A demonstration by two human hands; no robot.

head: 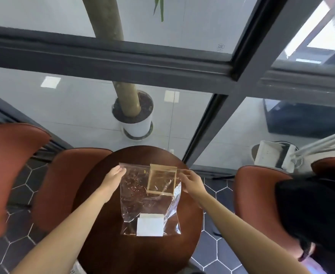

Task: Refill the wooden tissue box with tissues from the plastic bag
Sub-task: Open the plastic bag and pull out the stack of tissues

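Both hands, left hand (114,177) and right hand (191,182), pinch the far mouth of the clear plastic bag (148,196) lying lengthwise on the round dark wooden table (95,224), its white folded tissues (150,225) at the near end, the open light wooden tissue box (161,179) just behind the bag's mouth.

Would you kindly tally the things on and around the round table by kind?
Clear plastic bag: 1
Wooden tissue box, seen through the bag: 1
White tissue stack: 1
Round table: 1
Red-brown chairs: 4
Total: 8
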